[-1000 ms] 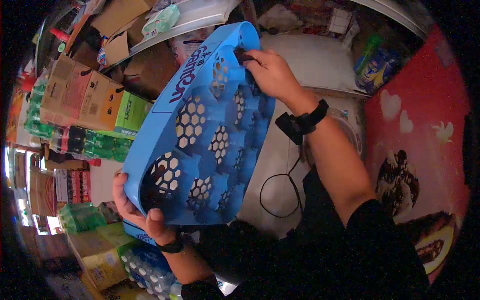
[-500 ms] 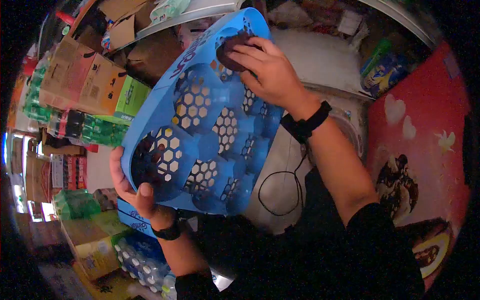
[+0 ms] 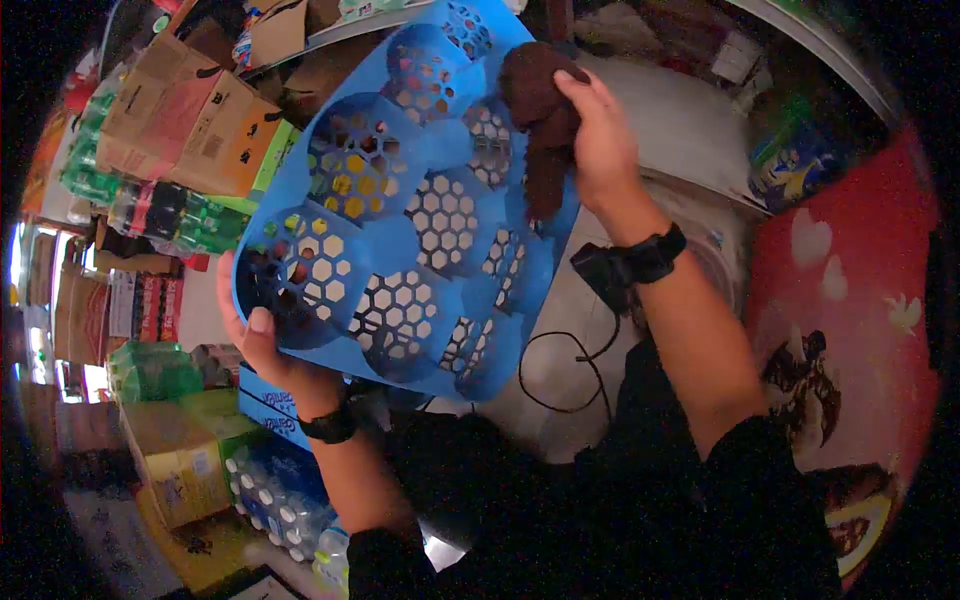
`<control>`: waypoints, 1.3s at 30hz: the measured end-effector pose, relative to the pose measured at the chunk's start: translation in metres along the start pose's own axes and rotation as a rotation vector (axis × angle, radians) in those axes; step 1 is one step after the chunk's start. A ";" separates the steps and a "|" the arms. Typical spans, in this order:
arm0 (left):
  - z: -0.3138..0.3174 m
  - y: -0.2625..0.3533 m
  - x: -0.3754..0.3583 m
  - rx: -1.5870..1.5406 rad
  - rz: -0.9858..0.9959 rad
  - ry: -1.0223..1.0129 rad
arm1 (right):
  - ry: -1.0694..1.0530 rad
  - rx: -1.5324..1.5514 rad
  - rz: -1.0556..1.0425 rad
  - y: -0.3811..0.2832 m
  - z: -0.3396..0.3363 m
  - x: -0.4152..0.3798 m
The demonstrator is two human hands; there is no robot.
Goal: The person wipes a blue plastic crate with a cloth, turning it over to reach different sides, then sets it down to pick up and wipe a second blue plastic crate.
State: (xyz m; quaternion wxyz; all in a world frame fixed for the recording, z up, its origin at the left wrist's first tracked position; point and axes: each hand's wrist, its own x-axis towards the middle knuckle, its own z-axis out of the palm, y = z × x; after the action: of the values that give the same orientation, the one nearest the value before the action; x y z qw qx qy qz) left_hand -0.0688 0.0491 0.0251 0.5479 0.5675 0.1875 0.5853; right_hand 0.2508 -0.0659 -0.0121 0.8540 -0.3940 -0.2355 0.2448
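Observation:
A blue plastic crate (image 3: pixel 390 240) with rounded compartments and honeycomb holes is held up, tilted, in front of me. My left hand (image 3: pixel 275 345) grips its lower left corner, with the thumb on the inner side and the fingers behind the rim. At the crate's upper right side, my right hand (image 3: pixel 605 145) is closed on a dark brown cloth (image 3: pixel 540 95). Part of the cloth hangs down against the crate's right edge.
Cardboard boxes (image 3: pixel 185 125) and green bottles (image 3: pixel 155 372) stand at the left. Packed clear bottles (image 3: pixel 275 510) are at the lower left. A red patterned panel (image 3: pixel 840 270) is on the right, and a black cable (image 3: pixel 560 370) loops below the crate.
The crate has turned to show more of its compartments. My right hand and the cloth have moved right, from inside the top compartment to the crate's right edge.

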 end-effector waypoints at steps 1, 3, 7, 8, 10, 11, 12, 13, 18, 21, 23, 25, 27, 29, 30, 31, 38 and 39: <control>-0.001 0.001 0.000 -0.018 0.005 0.013 | -0.014 -0.031 0.000 -0.003 -0.003 -0.004; -0.002 0.009 -0.002 -0.038 -0.041 0.060 | -0.032 -0.176 0.002 -0.008 -0.003 -0.010; -0.006 -0.002 0.000 -0.119 -0.083 0.068 | -0.399 -0.813 -0.351 0.034 0.003 -0.033; -0.010 -0.005 0.000 -0.119 -0.082 0.070 | -0.431 -0.881 -0.477 0.049 0.005 -0.041; -0.009 -0.007 0.002 -0.067 -0.067 0.079 | -0.491 -0.877 -0.449 0.054 0.006 -0.043; -0.009 -0.007 0.002 -0.016 -0.051 0.083 | -0.514 -0.805 -0.297 0.053 0.005 -0.041; -0.005 -0.004 0.005 0.033 -0.032 0.089 | -0.537 -0.731 -0.148 0.049 0.006 -0.037; -0.001 -0.002 0.008 0.051 -0.009 0.089 | -0.497 -0.667 -0.107 0.048 0.009 -0.032; 0.004 -0.002 0.006 0.030 0.023 0.056 | -0.460 -0.813 -0.343 0.031 0.017 -0.043; 0.003 0.003 0.002 0.064 0.069 0.076 | -0.685 -1.160 -0.836 0.039 0.006 -0.050; 0.007 0.006 0.001 0.099 0.121 0.047 | -0.756 -1.278 -0.905 0.042 0.006 -0.054; 0.006 0.003 0.002 0.130 0.123 0.040 | -0.789 -1.332 -0.884 0.046 0.009 -0.054; 0.005 0.001 0.005 0.127 0.127 0.029 | -0.785 -1.303 -0.799 0.053 0.016 -0.055; 0.010 0.001 0.004 0.167 0.116 0.033 | -0.804 -1.270 -0.649 0.057 0.020 -0.061; 0.013 0.000 0.005 0.186 0.111 0.030 | -0.824 -1.249 -0.542 0.057 0.023 -0.066; 0.010 -0.005 0.005 0.164 0.108 0.033 | -0.839 -1.227 -0.436 0.059 0.025 -0.070; 0.005 -0.012 0.013 0.188 0.066 0.138 | -0.704 -0.876 -0.171 0.072 0.030 -0.084; 0.006 -0.010 0.012 0.158 0.073 0.128 | -0.685 -0.846 -0.124 0.072 0.031 -0.084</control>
State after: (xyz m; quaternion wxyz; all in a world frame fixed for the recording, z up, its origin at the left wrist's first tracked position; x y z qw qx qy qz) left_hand -0.0567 0.0602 0.0237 0.4665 0.5769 0.2469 0.6234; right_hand 0.1508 -0.0588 -0.0687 0.5084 -0.5862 -0.6008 0.1922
